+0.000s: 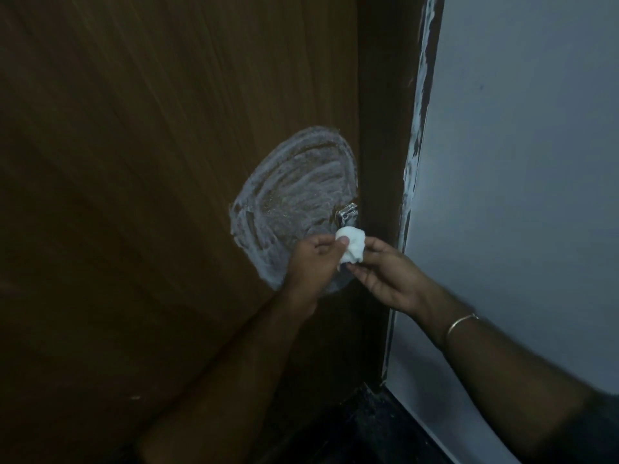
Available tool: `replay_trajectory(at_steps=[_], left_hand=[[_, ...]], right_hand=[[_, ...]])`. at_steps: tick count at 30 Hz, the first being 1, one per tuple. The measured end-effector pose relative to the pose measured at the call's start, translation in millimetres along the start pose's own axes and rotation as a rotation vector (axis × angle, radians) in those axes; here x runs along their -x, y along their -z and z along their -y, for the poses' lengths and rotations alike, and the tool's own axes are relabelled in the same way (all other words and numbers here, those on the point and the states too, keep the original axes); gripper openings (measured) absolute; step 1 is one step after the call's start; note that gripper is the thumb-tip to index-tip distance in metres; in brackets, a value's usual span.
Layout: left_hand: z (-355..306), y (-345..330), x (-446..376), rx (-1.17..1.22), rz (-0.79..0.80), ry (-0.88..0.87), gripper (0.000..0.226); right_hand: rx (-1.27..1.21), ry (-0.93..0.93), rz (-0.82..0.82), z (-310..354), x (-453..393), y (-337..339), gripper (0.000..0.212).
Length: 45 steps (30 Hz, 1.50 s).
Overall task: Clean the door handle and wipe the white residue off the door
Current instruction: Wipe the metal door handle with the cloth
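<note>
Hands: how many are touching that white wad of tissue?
2. The left hand pinches the white wad from the left; the right hand pinches it from the right, just below the metal handle, in front of the white residue on the door.

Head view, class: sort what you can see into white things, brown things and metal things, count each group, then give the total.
White: 3 – wad of tissue, residue patch, wall
Brown: 2 – door, door frame
Metal: 2 – door handle, bangle
Total: 7
</note>
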<state>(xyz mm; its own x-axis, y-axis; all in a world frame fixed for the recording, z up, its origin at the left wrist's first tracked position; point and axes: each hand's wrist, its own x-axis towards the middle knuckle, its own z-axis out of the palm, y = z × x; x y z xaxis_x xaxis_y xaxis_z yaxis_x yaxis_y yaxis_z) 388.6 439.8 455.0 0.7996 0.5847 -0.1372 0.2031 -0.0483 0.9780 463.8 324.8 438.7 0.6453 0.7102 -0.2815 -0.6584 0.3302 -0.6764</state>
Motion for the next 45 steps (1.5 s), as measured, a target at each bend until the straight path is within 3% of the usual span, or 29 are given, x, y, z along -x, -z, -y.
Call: replay_trajectory(at_steps=[3, 6, 9, 15, 22, 26, 29, 33, 38, 41, 45], left_hand=[[0.6, -0.2, -2.9, 0.159, 0.0, 0.123, 0.027], [1.8, 0.9, -3.3, 0.186, -0.006, 0.117, 0.015], [2.5, 1.6, -1.0, 0.202, 0.02, 0.131, 0.02], [-3.7, 1.6, 4.1, 0.297, 0.037, 0.213, 0.024], [-8.2, 4.4, 9.4, 0.505, 0.136, 0.27, 0.025], [-6.2, 10.6, 10.7, 0.581, 0.198, 0.273, 0.034], [-0.4, 14.1, 10.3, 0.468, 0.253, 0.196, 0.042], [7.1, 16.9, 12.3, 0.167, 0.329, 0.053, 0.04], [5.2, 12.5, 16.7, 0.078, 0.424, 0.02, 0.046], [4.8, 4.1, 19.5, 0.099, 0.413, 0.018, 0.04], [4.7, -0.2, 15.4, 0.101, 0.297, 0.06, 0.026]], right_hand=[[0.11, 0.036, -0.021, 3.2, 3.9, 5.1, 0.032], [0.239, 0.064, -0.054, 7.9, 11.7, 9.7, 0.03], [0.427, 0.132, -0.077, 6.9, 18.0, 11.1, 0.014], [0.189, 0.073, -0.113, 15.0, 22.5, 16.9, 0.004], [0.046, 0.061, -0.089, 21.9, 20.0, 19.3, 0.015], [-0.018, -0.006, 0.006, 23.0, 19.8, 28.6, 0.032], [0.251, 0.098, 0.045, 22.8, 21.6, 30.8, 0.039], [0.534, 0.232, -0.046, 24.3, 23.6, 26.7, 0.022], [0.801, 0.379, -0.172, 22.3, 24.2, 16.8, 0.021], [0.877, 0.395, -0.189, 26.0, 24.3, 9.1, 0.036], [0.782, 0.239, -0.132, 30.1, 26.6, 6.2, 0.036]])
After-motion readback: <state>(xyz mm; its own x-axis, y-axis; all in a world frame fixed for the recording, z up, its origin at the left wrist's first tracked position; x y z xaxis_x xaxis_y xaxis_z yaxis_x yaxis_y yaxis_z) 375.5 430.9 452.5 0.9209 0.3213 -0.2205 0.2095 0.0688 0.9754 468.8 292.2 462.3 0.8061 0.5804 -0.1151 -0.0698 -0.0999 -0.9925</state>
